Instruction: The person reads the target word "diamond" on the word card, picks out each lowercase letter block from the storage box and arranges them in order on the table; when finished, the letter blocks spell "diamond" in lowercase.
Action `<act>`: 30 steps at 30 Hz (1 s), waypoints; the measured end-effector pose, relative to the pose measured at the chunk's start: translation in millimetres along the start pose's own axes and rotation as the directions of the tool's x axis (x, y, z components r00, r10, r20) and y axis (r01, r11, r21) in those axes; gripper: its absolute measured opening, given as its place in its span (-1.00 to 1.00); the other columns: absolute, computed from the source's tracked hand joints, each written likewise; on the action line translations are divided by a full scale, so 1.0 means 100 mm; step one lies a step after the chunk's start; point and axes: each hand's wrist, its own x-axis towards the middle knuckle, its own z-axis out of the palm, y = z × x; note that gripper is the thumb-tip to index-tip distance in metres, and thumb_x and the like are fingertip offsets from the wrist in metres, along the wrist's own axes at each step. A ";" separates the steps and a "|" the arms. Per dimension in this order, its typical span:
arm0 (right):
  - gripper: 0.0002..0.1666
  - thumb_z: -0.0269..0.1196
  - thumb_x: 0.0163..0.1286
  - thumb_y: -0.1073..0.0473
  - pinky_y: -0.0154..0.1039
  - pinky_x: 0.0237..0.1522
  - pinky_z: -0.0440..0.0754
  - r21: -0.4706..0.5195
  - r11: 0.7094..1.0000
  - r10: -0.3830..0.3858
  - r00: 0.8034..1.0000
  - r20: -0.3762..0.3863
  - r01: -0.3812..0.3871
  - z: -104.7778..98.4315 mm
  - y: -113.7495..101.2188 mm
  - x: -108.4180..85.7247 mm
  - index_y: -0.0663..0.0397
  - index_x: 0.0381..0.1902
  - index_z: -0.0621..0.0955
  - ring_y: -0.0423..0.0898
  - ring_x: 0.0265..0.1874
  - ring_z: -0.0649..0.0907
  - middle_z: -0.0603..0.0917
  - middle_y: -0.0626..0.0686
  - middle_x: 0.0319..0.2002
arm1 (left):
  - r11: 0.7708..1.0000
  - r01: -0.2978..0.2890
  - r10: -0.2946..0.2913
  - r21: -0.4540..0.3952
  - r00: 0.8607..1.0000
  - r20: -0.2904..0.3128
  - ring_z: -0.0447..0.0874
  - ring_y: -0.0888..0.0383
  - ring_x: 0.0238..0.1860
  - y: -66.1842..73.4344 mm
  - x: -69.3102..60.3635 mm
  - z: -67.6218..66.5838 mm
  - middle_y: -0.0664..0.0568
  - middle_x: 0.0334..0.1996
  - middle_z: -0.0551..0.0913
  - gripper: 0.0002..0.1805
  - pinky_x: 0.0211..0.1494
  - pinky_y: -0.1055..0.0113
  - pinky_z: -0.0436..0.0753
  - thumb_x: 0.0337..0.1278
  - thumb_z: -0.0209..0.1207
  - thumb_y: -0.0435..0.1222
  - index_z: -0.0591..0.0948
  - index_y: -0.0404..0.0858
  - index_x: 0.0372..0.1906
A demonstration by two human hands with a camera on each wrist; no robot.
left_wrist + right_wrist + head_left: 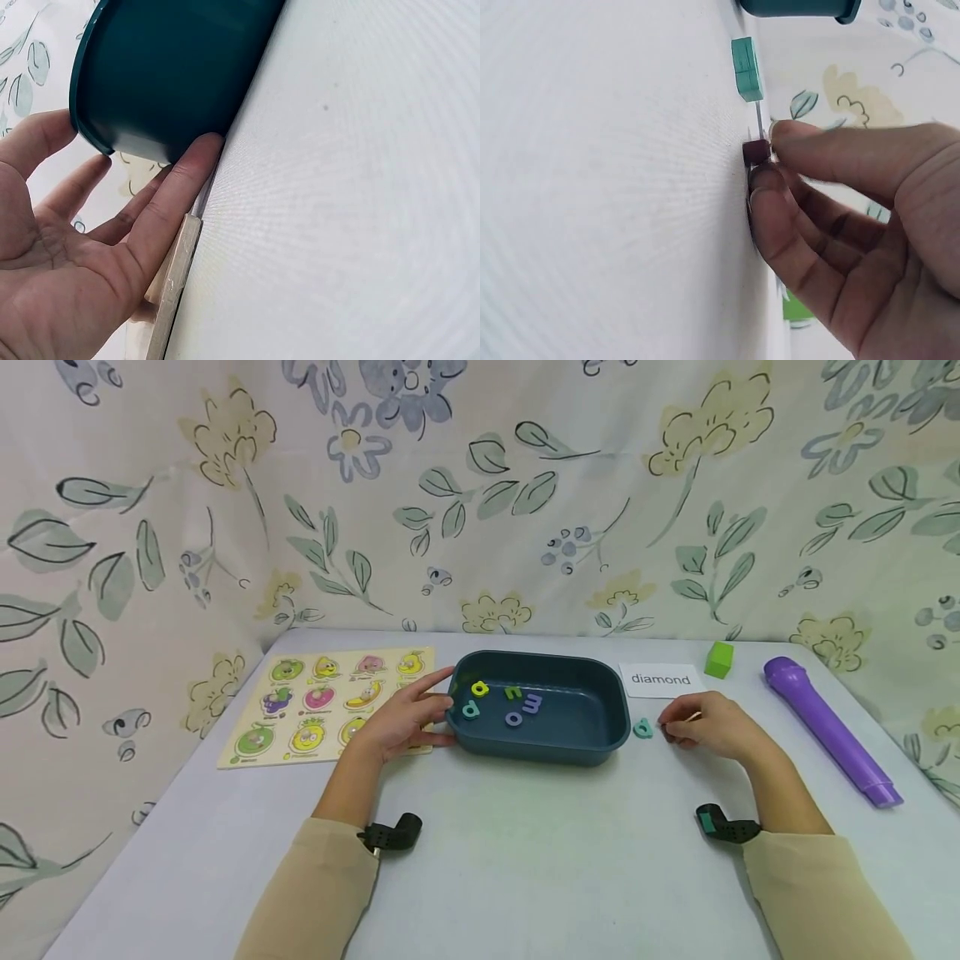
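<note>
A dark teal plastic bin [600, 756] stands mid-table with several small foam-like letters inside, among them a yellow letter [480, 688] and a purple m [532, 703]. My left hand [408, 718] rests its spread, mostly straight fingers against the bin's left end; the left wrist view shows the fingertips touching its wall. To the right of the bin, my right hand [705, 724] pinches a small maroon letter piece [756, 151] between thumb and fingers, low at the tabletop. Its letter shape is hidden. A teal letter [643, 727] lies between that hand and the bin.
A white card [660, 680] reading "diamond" lies behind my right hand. Beyond it sits a green block [719, 660]. A purple microphone-shaped toy [832, 731] lies at the right. At the left, a fruit puzzle board [281, 714] reaches under my left hand.
</note>
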 end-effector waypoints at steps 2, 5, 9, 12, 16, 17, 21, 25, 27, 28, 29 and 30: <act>-0.73 0.23 0.50 0.23 -0.35 -0.25 0.72 0.014 1.000 0.008 1.000 0.005 -0.008 -0.01 0.03 0.00 0.29 0.03 0.68 -0.06 -0.21 0.65 0.73 0.16 -0.12 | 1.000 -0.001 0.001 0.000 1.000 0.000 0.55 -0.16 0.35 -0.01 0.00 0.00 -0.20 0.45 0.38 -0.36 0.18 -0.11 0.72 0.53 0.10 -0.26 0.31 0.25 0.57; -0.70 0.23 0.51 0.19 -0.36 -0.20 0.72 0.038 0.999 0.013 1.000 0.019 -0.014 -0.02 0.08 -0.01 0.27 0.08 0.67 -0.07 -0.20 0.66 0.72 0.16 -0.09 | 1.000 -0.001 0.001 0.003 1.000 -0.001 0.56 -0.16 0.34 -0.01 0.01 0.00 -0.19 0.44 0.39 -0.36 0.17 -0.11 0.72 0.53 0.10 -0.26 0.32 0.26 0.56; -0.58 0.30 0.45 0.15 -0.34 -0.16 0.69 0.041 0.999 -0.015 0.999 0.052 0.012 -0.06 0.15 -0.06 0.20 0.19 0.64 -0.09 -0.18 0.64 0.67 0.15 -0.05 | 1.000 -0.004 0.004 0.009 1.000 0.002 0.56 -0.16 0.34 -0.02 0.01 0.00 -0.19 0.45 0.39 -0.36 0.17 -0.11 0.72 0.53 0.10 -0.25 0.31 0.26 0.57; -0.50 0.38 0.35 0.15 -0.32 -0.17 0.69 0.039 0.998 -0.045 0.997 0.066 0.042 -0.08 0.19 -0.08 0.19 0.22 0.63 -0.10 -0.16 0.61 0.63 0.15 -0.05 | 1.000 -0.004 0.004 0.009 1.000 -0.002 0.56 -0.16 0.34 -0.02 0.01 0.00 -0.18 0.44 0.40 -0.37 0.17 -0.11 0.72 0.53 0.10 -0.25 0.31 0.26 0.56; -0.49 0.43 0.31 0.12 -0.34 -0.19 0.69 0.024 0.999 -0.044 0.998 0.053 0.043 -0.06 0.21 -0.06 0.17 0.18 0.64 -0.07 -0.13 0.57 0.61 0.13 -0.08 | 1.000 -0.005 0.005 0.013 1.000 0.000 0.55 -0.17 0.35 -0.01 0.01 0.00 -0.17 0.44 0.41 -0.36 0.19 -0.12 0.71 0.54 0.09 -0.26 0.30 0.25 0.58; -0.49 0.43 0.31 0.12 -0.34 -0.20 0.68 0.023 0.999 -0.039 0.998 0.049 0.038 -0.06 0.21 -0.05 0.17 0.18 0.64 -0.06 -0.13 0.56 0.60 0.12 -0.09 | 1.000 -0.007 0.007 0.014 1.000 0.003 0.54 -0.17 0.36 0.00 0.01 0.00 -0.18 0.44 0.40 -0.36 0.19 -0.12 0.71 0.55 0.08 -0.26 0.29 0.25 0.58; -0.51 0.42 0.32 0.11 -0.34 -0.24 0.66 0.013 1.000 -0.018 0.999 0.028 0.017 -0.02 0.20 -0.02 0.17 0.16 0.65 -0.03 -0.14 0.55 0.59 0.10 -0.12 | 1.000 -0.009 0.008 0.012 1.000 0.009 0.52 -0.20 0.37 0.00 0.00 0.00 -0.20 0.45 0.38 -0.35 0.21 -0.14 0.69 0.55 0.07 -0.26 0.27 0.23 0.60; -0.53 0.42 0.33 0.10 -0.33 -0.29 0.65 0.012 1.000 -0.023 1.000 0.008 0.023 0.01 0.20 0.00 0.16 0.15 0.66 -0.04 -0.16 0.54 0.58 0.09 -0.15 | 1.000 -0.008 0.008 0.008 1.000 0.009 0.52 -0.20 0.38 0.00 0.00 0.00 -0.20 0.44 0.39 -0.35 0.22 -0.15 0.68 0.55 0.07 -0.26 0.27 0.22 0.60; -0.53 0.42 0.34 0.09 -0.32 -0.30 0.64 0.009 1.000 -0.023 1.000 0.001 0.023 0.02 0.20 0.01 0.15 0.16 0.66 -0.03 -0.16 0.53 0.56 0.09 -0.15 | 1.000 -0.009 0.009 0.008 1.000 0.010 0.53 -0.19 0.37 -0.01 0.00 0.00 -0.20 0.44 0.39 -0.36 0.21 -0.15 0.69 0.55 0.07 -0.26 0.27 0.22 0.60; -0.53 0.41 0.35 0.09 -0.32 -0.31 0.64 0.006 1.000 -0.022 1.000 0.000 0.022 0.02 0.20 0.01 0.14 0.16 0.66 -0.03 -0.16 0.53 0.56 0.09 -0.15 | 1.000 -0.009 0.009 0.007 1.000 0.009 0.53 -0.19 0.37 -0.01 0.01 0.00 -0.20 0.44 0.39 -0.36 0.21 -0.14 0.69 0.55 0.07 -0.26 0.28 0.22 0.59; -0.52 0.41 0.35 0.08 -0.32 -0.31 0.63 0.004 1.000 -0.023 1.000 -0.001 0.023 0.02 0.19 0.01 0.13 0.17 0.66 -0.03 -0.17 0.53 0.56 0.09 -0.15 | 1.000 -0.011 0.011 0.011 1.000 0.011 0.53 -0.18 0.37 -0.01 0.01 0.00 -0.20 0.44 0.39 -0.36 0.21 -0.14 0.69 0.55 0.07 -0.26 0.27 0.22 0.59; -0.52 0.41 0.35 0.07 -0.32 -0.31 0.63 0.001 1.000 -0.023 1.000 -0.002 0.023 0.03 0.19 0.01 0.12 0.17 0.66 -0.03 -0.17 0.53 0.55 0.09 -0.15 | 1.000 -0.011 0.011 0.011 1.000 0.009 0.54 -0.17 0.36 -0.01 0.01 0.00 -0.19 0.44 0.39 -0.36 0.20 -0.13 0.70 0.55 0.08 -0.26 0.28 0.23 0.59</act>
